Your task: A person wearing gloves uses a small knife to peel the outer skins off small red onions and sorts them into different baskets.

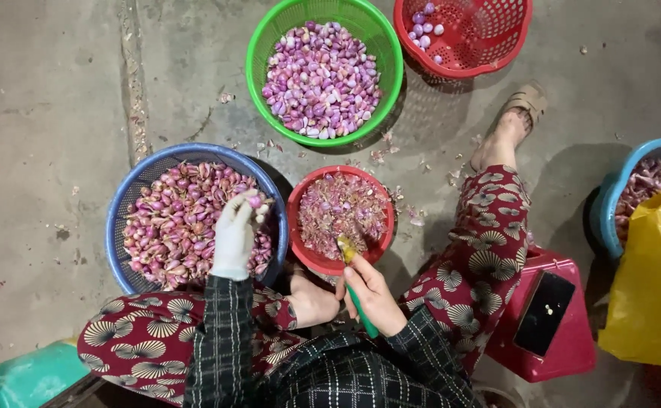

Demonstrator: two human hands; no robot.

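Observation:
My left hand [236,233], in a white glove, reaches over the blue basket [119,219] of unpeeled shallots and pinches one shallot [255,202] at its fingertips. My right hand [372,291] is bare and grips a small green-handled knife [354,291], its blade pointing up over the rim of the red bowl [308,257] of shallot skins. The green basket [264,30] beyond holds many peeled purple shallots.
A red basket [512,38] with a few peeled shallots stands at the top. At the right are a light blue basket [610,204] of shallots, a yellow plastic bag [651,279] and a red stool [565,347] with a dark phone [543,313]. Skins litter the concrete floor.

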